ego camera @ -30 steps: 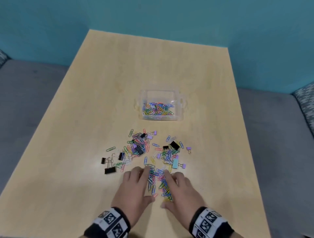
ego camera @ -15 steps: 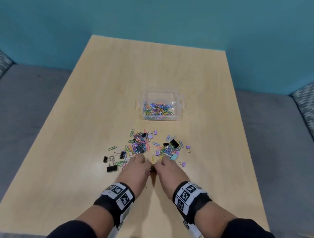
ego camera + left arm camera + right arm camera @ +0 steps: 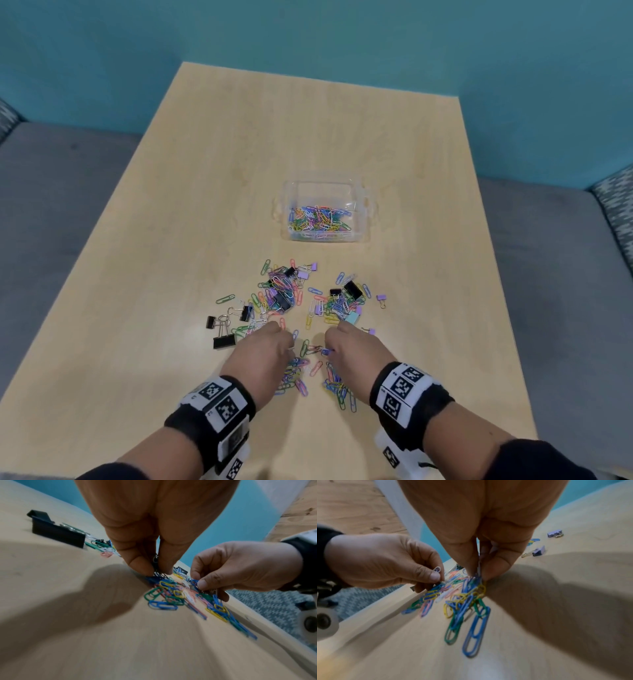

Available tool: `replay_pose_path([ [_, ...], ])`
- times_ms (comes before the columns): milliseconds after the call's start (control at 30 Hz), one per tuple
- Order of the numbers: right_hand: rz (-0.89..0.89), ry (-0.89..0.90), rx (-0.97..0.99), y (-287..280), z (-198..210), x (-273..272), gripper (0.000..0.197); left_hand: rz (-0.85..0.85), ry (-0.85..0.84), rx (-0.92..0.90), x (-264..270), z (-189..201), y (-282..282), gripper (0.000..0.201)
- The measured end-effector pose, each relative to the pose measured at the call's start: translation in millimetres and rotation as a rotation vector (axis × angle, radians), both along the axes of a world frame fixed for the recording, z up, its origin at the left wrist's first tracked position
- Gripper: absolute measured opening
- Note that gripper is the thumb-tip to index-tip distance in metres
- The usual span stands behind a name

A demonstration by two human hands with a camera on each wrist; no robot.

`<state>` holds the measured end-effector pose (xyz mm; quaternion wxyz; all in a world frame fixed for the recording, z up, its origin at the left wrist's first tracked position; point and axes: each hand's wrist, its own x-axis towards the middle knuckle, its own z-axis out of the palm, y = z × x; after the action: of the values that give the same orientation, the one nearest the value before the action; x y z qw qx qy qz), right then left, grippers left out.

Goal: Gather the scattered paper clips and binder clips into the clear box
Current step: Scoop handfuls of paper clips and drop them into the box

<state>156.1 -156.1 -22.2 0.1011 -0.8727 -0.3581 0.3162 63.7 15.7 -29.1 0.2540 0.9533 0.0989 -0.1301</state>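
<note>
Left hand (image 3: 262, 356) and right hand (image 3: 352, 353), fingers pinched on bunched coloured wire paper clips (image 3: 298, 373) above the pale wooden worktop (image 3: 154, 308); tangled stragglers may shake loose short of the clear plastic box (image 3: 366, 205).

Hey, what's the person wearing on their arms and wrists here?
Both hands are bare. The left hand and right hand each have a black wristband carrying white square tags printed with black-and-white coded markers. Dark long sleeves cover the forearms further back.
</note>
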Motion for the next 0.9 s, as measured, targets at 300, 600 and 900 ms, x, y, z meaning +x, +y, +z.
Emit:
replay_pose_path([
  [300, -0.393, 0.449, 0.141, -3, 25, 23, 0.004, 0.22, 0.182, -0.327, 10, 24, 15, 0.015],
  [600, -0.589, 0.379, 0.466, 41, 69, 130, 0.016, 0.371, -0.14, -0.441, 125, 81, 49, 0.011],
  [900, -0.753, 0.238, 0.572, 73, 82, 176, 0.007, 0.316, -0.212, -0.21, 180, 74, 68, 0.028],
])
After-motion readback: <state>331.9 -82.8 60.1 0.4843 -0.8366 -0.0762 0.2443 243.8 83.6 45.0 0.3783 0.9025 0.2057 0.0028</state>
